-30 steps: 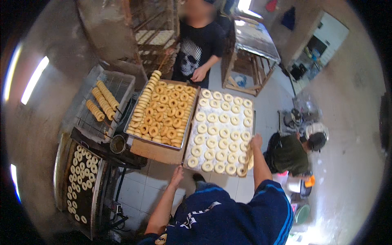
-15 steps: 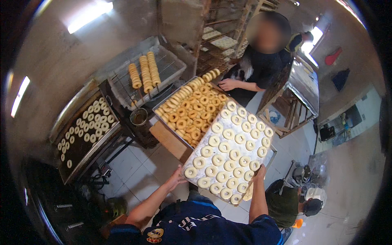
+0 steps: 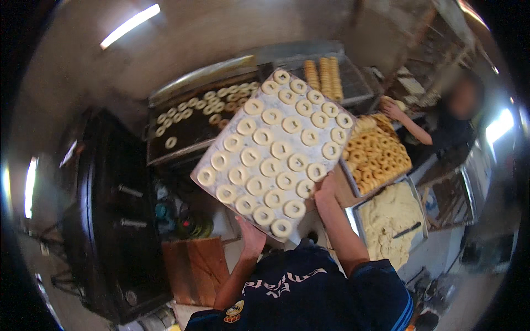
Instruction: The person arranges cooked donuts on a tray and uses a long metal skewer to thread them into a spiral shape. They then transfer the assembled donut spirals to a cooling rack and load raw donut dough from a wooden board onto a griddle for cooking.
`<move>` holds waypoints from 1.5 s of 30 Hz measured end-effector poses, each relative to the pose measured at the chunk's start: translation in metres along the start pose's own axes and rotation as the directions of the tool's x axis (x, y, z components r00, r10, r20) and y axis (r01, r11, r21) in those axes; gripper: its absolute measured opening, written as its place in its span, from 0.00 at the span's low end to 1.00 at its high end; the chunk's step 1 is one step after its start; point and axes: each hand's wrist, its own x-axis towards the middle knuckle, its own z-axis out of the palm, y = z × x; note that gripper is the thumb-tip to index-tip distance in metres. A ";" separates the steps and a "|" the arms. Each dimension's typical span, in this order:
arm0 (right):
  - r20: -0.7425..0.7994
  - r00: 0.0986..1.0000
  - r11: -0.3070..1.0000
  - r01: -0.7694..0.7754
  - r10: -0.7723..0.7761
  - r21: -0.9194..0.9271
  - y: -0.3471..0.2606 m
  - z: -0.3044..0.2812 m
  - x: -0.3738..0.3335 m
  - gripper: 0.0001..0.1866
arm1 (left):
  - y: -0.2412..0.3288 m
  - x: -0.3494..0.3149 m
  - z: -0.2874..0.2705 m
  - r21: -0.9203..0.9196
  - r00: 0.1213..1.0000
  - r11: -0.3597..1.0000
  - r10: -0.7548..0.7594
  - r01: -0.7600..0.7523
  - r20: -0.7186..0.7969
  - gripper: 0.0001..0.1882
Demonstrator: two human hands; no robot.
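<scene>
In front of my chest I hold a flat floured tray (image 3: 287, 110), tilted across the view and carrying several rows of pale raw dough rings (image 3: 280, 150). My left hand (image 3: 252, 236) grips its near edge, with the fingers partly hidden underneath. On its right edge, my right hand (image 3: 326, 187) is closed, most of its fingers also under the tray. Past the tray's far left side lies a wide dark pan (image 3: 185, 146) with more rings in it, most pale and some browner.
A tray of golden rings (image 3: 370, 160) stands to the right, with a co-worker's hand (image 3: 393, 108) at its far end. Nearer is a tray of dough (image 3: 381, 218) with a knife (image 3: 407, 230). Stacked rings (image 3: 324, 80) lie behind. A black cabinet (image 3: 105, 220) and brown box (image 3: 196, 270) stand left.
I have turned left, and the held tray has swung round toward the dark pan, now covering part of it. The dough tray has come into fuller view. Both hands keep hold of the tray.
</scene>
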 end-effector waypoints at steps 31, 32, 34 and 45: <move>0.491 -0.560 0.331 0.814 0.667 0.478 0.478 0.556 0.070 0.31 | 0.231 -0.047 -0.133 0.167 0.514 0.873 0.414 -0.459 -0.751 0.42; 0.472 -0.556 0.272 0.795 0.684 0.543 0.487 0.558 0.077 0.29 | 0.234 -0.046 -0.122 0.245 0.476 0.877 0.438 -0.413 -0.762 0.42; 0.429 -0.556 0.159 0.722 0.712 0.673 0.501 0.569 0.086 0.27 | 0.227 -0.043 -0.120 0.233 0.419 0.861 0.436 -0.453 -0.797 0.41; 0.446 -0.781 0.481 0.621 0.436 0.619 0.503 0.578 0.011 0.18 | 0.233 -0.019 -0.095 0.157 0.414 0.798 0.457 -0.581 -0.787 0.40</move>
